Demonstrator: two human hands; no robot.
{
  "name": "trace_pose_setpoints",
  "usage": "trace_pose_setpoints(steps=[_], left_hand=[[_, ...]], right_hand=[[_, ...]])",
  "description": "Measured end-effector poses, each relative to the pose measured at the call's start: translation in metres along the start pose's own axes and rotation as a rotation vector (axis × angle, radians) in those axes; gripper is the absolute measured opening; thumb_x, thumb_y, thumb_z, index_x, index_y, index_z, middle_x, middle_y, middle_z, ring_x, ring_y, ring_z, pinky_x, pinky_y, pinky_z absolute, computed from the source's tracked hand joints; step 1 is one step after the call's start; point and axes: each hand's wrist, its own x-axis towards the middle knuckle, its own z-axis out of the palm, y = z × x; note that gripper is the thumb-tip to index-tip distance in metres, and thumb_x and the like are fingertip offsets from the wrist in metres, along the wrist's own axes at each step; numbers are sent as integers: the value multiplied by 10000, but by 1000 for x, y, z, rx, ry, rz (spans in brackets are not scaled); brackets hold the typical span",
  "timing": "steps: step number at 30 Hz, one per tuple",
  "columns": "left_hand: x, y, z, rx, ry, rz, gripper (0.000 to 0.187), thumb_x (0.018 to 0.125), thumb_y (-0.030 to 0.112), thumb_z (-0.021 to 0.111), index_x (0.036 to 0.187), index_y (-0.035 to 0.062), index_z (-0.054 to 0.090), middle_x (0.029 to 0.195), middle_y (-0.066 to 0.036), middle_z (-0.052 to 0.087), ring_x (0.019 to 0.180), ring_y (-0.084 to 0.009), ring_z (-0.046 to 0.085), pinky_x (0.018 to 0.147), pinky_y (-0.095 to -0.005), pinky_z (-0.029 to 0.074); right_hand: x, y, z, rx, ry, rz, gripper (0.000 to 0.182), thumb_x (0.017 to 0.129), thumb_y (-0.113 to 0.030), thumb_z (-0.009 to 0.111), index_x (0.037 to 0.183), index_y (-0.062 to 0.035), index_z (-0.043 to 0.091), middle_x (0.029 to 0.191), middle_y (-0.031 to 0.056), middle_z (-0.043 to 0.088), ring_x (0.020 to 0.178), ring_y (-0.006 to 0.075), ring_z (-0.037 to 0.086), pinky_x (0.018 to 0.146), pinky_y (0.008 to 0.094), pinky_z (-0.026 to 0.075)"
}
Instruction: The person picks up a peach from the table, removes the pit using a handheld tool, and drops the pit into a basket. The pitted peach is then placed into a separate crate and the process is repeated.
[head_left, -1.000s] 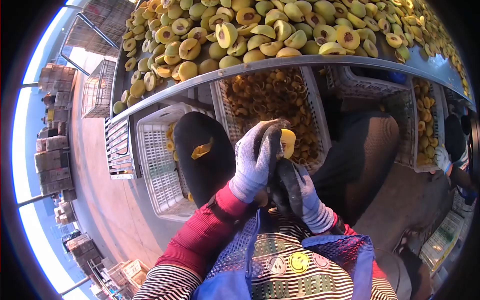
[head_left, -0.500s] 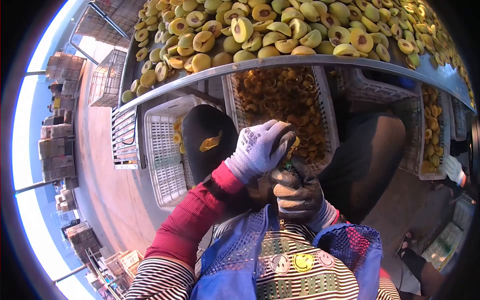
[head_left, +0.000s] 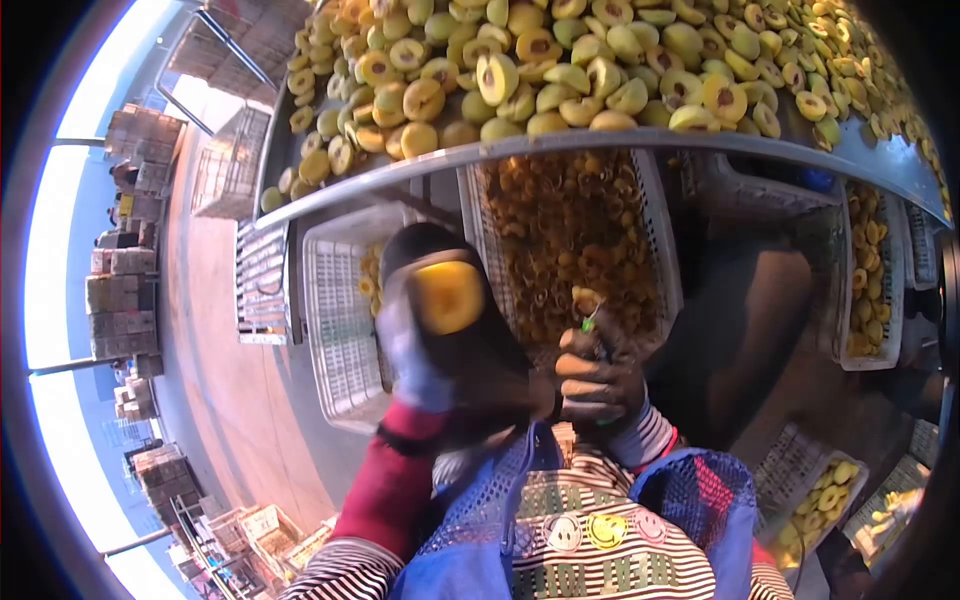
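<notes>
My left hand (head_left: 418, 350), in a pale glove and smeared by motion, holds a yellow peach half (head_left: 449, 298) above my left knee, cut face up. My right hand (head_left: 600, 380), in a dark, stained glove, is closed around a small hand tool (head_left: 588, 324) with a green part; most of it is hidden in the fist. At its tip sits a small yellowish scrap (head_left: 586, 299). Beneath and beyond my right hand is a crate (head_left: 655, 230) filled with orange-brown peach scraps (head_left: 560, 220).
A metal table (head_left: 400, 178) heaped with halved peaches (head_left: 570, 75) runs across the front. A white crate (head_left: 340, 340) with a few yellow pieces stands left of my knee. More crates of peaches (head_left: 868, 270) are at the right, with another crate (head_left: 825, 500) lower right.
My left hand has moved left, away from my right hand, carrying the peach half over my left knee. The tool tip with its scrap now shows. A co-worker's gloved hand at the right has left view.
</notes>
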Motion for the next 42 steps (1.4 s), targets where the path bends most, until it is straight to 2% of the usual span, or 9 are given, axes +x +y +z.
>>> trace_pose_setpoints(steps=[3, 5, 9, 15, 18, 28, 32, 37, 42], left_hand=[[46, -12, -100, 294, 345, -91, 329, 953, 277, 504, 1083, -9, 606, 1017, -130, 603, 890, -185, 592, 784, -309, 493], [69, -12, -123, 1461, 247, -86, 339, 889, 266, 594, 1107, 6, 600, 1096, -175, 555, 945, -235, 570, 832, -337, 475], [121, 26, -18, 757, -6, 304, 310, 847, 257, 648, 1040, 15, 624, 911, -147, 634, 876, -288, 597, 768, -351, 471], [258, -28, 98, 958, -278, 294, 704, 713, 451, 733, 1253, 78, 477, 1198, -203, 531, 1115, -361, 533, 940, -404, 433], [279, -30, 107, 904, -361, 280, 601, 678, 344, 806, 1167, 108, 548, 1046, -180, 589, 978, -324, 582, 851, -388, 476], [79, 51, 96, 769, -1032, 474, 951, 596, 279, 799, 1397, 62, 334, 1204, -177, 485, 990, -348, 590, 783, -384, 519], [62, 41, 86, 591, -767, 560, 960, 571, 197, 819, 1397, 56, 352, 1254, -198, 452, 1058, -359, 564, 837, -410, 514], [25, 19, 81, -165, -565, -213, 524, 923, 273, 580, 1335, 1, 405, 1279, -121, 474, 1123, -168, 500, 986, -296, 376], [3, 2, 87, -449, -154, -460, 389, 954, 315, 529, 1188, 4, 524, 1041, -84, 600, 992, -139, 562, 884, -284, 452]], right_hand=[[-3, -1, 4, -156, 120, -39, 444, 956, -496, 402, 947, -86, 570, 572, -25, 374, 382, 71, 312, 314, 219, 266], [-1, -4, 7, -266, 179, -72, 430, 954, -489, 416, 930, -88, 571, 569, -26, 370, 377, 69, 300, 312, 216, 252], [8, -6, 11, -513, 452, -144, 411, 933, -505, 461, 915, -107, 564, 525, -45, 357, 363, 60, 281, 322, 212, 226], [7, -20, 9, -572, 602, -238, 442, 938, -511, 439, 847, -103, 582, 499, -32, 379, 353, 80, 306, 323, 223, 250], [11, -21, 18, -655, 758, -359, 429, 929, -509, 467, 858, -99, 575, 503, -28, 391, 353, 80, 310, 330, 218, 251], [26, -33, 82, -1630, 701, -931, 385, 866, -313, 654, 1123, -46, 549, 714, 19, 598, 421, 81, 472, 386, 210, 361], [17, -31, 80, -1365, 646, -656, 416, 860, -247, 658, 1195, -35, 533, 840, 28, 622, 506, 42, 503, 443, 168, 385], [16, -20, 59, -1122, 629, -726, 366, 880, -149, 630, 1208, -21, 530, 860, 33, 620, 651, 49, 566, 564, 172, 446], [29, -10, 56, -2094, 669, -1289, 170, 900, -110, 583, 1023, 1, 543, 808, 90, 631, 706, 190, 632, 640, 322, 492]])
